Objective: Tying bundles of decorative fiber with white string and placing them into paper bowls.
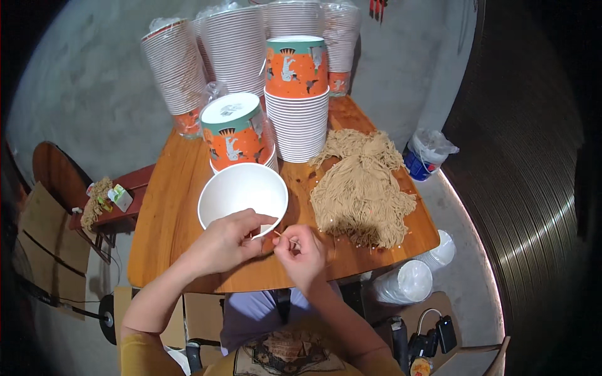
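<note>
A white paper bucket (238,191) stands tilted on the wooden table in front of me, its round mouth facing up toward me. My left hand (229,241) grips its near rim, the fingers over the edge and the thumb outside. Just right of that rim, my right hand (301,255) pinches a thin tan string (278,234) between thumb and fingertips. How the string meets the bucket is too small to tell. Beyond my right hand lies a heap of tan string bundles (360,194), apart from it.
An upturned orange and green paper bucket (233,141) tops a stack behind the white one. A taller stack (296,122) and several plastic-wrapped stacks (235,53) stand farther back. Wrapped white buckets (407,282) and a blue pail (420,163) are beyond the table's right edge.
</note>
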`<state>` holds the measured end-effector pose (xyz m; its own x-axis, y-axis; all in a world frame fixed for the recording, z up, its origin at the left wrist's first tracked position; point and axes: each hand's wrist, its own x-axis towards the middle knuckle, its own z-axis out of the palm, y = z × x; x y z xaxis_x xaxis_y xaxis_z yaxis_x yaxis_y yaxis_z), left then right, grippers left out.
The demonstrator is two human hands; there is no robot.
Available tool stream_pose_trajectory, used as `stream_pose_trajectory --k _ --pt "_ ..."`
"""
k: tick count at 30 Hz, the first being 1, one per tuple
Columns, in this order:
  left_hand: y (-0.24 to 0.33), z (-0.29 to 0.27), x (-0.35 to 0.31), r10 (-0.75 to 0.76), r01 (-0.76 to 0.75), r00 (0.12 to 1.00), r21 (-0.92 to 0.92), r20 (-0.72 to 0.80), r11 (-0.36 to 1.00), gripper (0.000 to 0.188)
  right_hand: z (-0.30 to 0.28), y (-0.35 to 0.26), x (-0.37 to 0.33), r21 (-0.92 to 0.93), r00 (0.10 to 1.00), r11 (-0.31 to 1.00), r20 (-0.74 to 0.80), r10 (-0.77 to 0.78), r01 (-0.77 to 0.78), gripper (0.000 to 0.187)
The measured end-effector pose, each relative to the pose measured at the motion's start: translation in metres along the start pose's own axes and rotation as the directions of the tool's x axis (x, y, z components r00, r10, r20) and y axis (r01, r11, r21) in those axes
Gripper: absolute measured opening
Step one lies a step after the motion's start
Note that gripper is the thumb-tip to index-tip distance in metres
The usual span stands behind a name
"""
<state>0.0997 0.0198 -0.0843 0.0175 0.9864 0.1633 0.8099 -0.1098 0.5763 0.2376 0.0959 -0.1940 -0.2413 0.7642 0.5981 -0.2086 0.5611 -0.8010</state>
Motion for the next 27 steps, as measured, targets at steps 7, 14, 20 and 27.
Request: stream_pose_trajectory --k 7,14,20,27 --pt "0.030 0.003 -0.006 0.367 -0.265 0.923 0.496 -0.119 0.827 0.042 -0.018 -0.026 0.002 -0.048 0.987 0.996 0.141 0.082 -0.076 0.013" --pt "0.030 0.017 -0.038 0.282 -0.234 0.958 0.417 -0.057 0.878 0.018 -0.032 -0.052 -0.007 0.133 0.898 0.945 0.376 0.230 -0.298 0.004" --pt "0.035 0.018 -0.044 0.201 -0.172 0.974 0.231 -0.106 0.958 0.011 -0.036 -0.050 -0.009 0.109 0.868 0.954 0.454 0.204 -0.281 0.008" --pt "0.031 0.022 -0.041 0.082 -0.084 0.995 -0.031 -0.055 0.996 0.016 -0.038 -0.047 -0.016 0.118 0.806 0.885 0.480 0.346 -0.450 0.008"
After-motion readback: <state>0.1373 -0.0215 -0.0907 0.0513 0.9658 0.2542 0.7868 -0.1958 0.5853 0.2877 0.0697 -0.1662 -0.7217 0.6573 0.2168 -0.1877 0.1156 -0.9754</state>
